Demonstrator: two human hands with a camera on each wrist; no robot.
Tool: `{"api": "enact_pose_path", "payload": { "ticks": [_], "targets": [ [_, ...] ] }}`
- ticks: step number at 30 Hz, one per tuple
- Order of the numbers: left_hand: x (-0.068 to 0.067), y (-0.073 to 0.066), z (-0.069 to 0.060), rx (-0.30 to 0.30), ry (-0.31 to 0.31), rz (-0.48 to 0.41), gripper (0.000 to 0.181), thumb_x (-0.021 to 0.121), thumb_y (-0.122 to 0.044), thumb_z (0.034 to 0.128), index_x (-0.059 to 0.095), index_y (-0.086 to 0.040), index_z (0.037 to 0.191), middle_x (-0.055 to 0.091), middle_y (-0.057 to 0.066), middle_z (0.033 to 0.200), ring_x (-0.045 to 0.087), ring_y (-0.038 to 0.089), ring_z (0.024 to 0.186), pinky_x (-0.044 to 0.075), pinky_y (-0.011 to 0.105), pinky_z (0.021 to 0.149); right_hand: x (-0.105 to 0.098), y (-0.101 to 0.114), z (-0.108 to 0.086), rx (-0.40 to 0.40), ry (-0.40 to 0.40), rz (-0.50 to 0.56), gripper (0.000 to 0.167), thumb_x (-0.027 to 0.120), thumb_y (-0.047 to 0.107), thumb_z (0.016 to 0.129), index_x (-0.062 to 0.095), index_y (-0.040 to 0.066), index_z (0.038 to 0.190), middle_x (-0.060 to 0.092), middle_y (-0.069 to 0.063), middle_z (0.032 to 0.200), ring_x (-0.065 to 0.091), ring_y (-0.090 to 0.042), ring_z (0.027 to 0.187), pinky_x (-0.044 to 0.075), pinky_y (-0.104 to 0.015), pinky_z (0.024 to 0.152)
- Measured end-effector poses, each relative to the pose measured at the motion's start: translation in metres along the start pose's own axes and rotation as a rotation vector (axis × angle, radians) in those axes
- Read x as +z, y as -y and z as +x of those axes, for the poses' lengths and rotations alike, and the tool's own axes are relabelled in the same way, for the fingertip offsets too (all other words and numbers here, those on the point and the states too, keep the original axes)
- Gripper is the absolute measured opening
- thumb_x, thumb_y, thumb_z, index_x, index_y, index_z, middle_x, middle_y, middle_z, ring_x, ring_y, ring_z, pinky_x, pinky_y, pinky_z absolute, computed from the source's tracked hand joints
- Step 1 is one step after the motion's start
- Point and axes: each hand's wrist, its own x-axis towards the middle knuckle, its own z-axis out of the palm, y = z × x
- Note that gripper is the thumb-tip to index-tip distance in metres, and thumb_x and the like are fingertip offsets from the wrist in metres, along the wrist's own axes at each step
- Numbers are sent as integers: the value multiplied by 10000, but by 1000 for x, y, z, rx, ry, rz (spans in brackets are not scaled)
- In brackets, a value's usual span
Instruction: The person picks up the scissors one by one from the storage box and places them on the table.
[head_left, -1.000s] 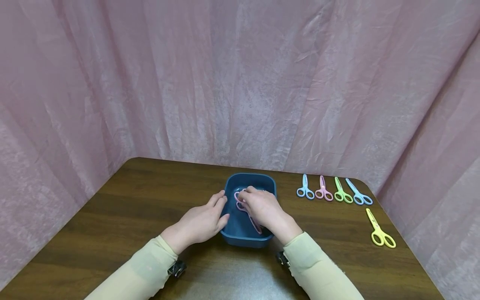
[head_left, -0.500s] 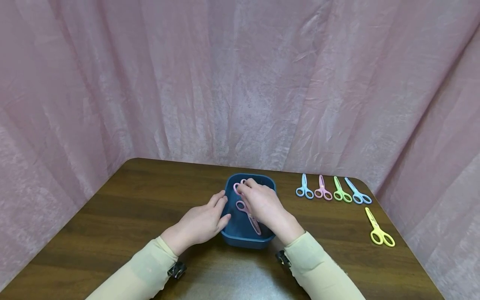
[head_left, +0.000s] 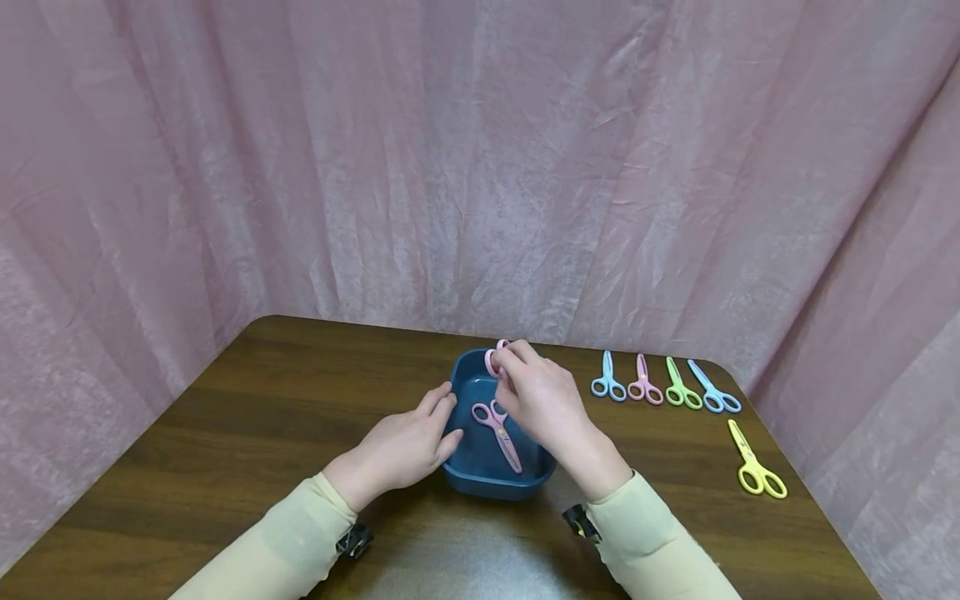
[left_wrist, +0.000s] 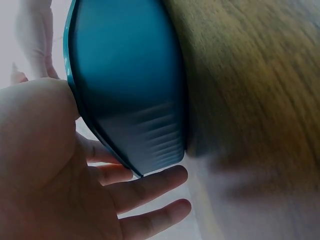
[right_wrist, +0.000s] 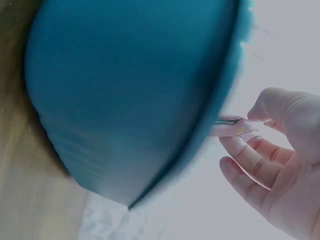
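A blue plastic box [head_left: 491,487] stands on the table. My left hand [head_left: 401,446] rests against its left side, fingers extended along the rim; the left wrist view shows the palm beside the box wall [left_wrist: 130,90]. My right hand [head_left: 543,396], over the box's right side, pinches pink scissors by the handle loops [head_left: 491,362]. In the right wrist view, part of these pink scissors [right_wrist: 235,129] shows between thumb and fingers, the rest hidden behind the box. Another pair of pink scissors [head_left: 501,437] lies inside the box, blades toward me.
To the right on the brown table [head_left: 262,400] lie blue scissors [head_left: 608,379], pink scissors [head_left: 644,382], green scissors [head_left: 681,387] and more blue scissors [head_left: 716,390] in a row. Yellow scissors [head_left: 756,462] lie nearer me. A pink curtain [head_left: 480,167] hangs behind the table.
My right hand has lifted one pair of pink scissors up and to the right, away from the other pair in the box. The left hand has stayed in place.
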Motion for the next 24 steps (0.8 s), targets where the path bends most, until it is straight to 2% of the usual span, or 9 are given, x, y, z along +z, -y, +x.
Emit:
{"api": "enact_pose_path", "payload": {
  "ticks": [9,18,24],
  "targets": [
    [0,-1,-1,-22,20,-10,649,598,-387,1141,465,12,1636,384,218,1735,710,366,1299,642,496,962,-25,-11,-15,44,-17,-35,215,790,22,935,714,151,1089,699,-33,1129,685,-195,793,566,-367,607],
    [-2,-2,1,-6,3,1,648,607,-371,1139,470,35,1625,395,237,1722,709,376,1296,650,498,940,-36,-34,-39,79,-12,-111,219,773,17,925,742,119,1116,742,-95,1211,761,-278,884,594,-457,619],
    [-2,-2,2,-16,13,-13,655,611,-369,1137,462,34,1632,384,236,1729,696,381,1315,647,500,945,-39,-49,-56,69,6,-154,226,760,-11,898,724,117,1081,754,-89,1206,748,-301,795,566,-452,590]
  ]
}}
